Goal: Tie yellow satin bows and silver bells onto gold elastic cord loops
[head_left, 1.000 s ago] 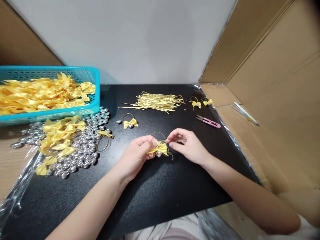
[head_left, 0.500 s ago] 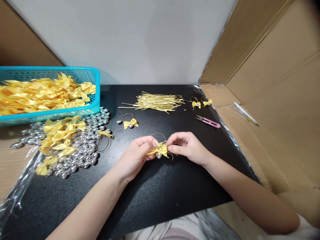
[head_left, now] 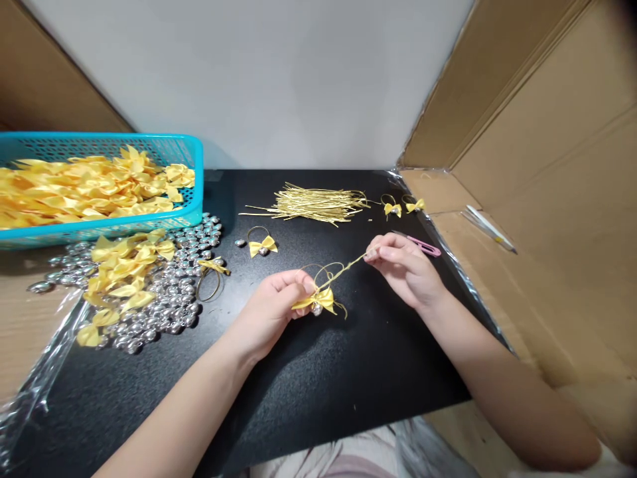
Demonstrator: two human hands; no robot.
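Note:
My left hand [head_left: 286, 295] pinches a yellow satin bow [head_left: 323, 300] low over the black table top. A small silver bell-like bead [head_left: 317, 309] hangs at the bow's middle, and thin gold cord loops rise behind it. Up and to the right, my right hand [head_left: 401, 265] is closed on the end of a gold cord [head_left: 343, 270], which runs taut and slanting from the bow. Just behind my right hand lie pink thread snips [head_left: 425, 247], their blades partly hidden by it.
A blue basket [head_left: 200, 179] of yellow bows stands back left, with silver beads [head_left: 169, 309] and loose bows [head_left: 124, 272] before it. A bundle of gold cords [head_left: 318, 202] lies behind my hands. Looped bows [head_left: 263, 245] lie around. White tweezers [head_left: 490, 229] rest on cardboard at right.
My right hand has moved up and right from the bow, drawing the gold cord out straight. My left hand stays in place, still pinching the bow.

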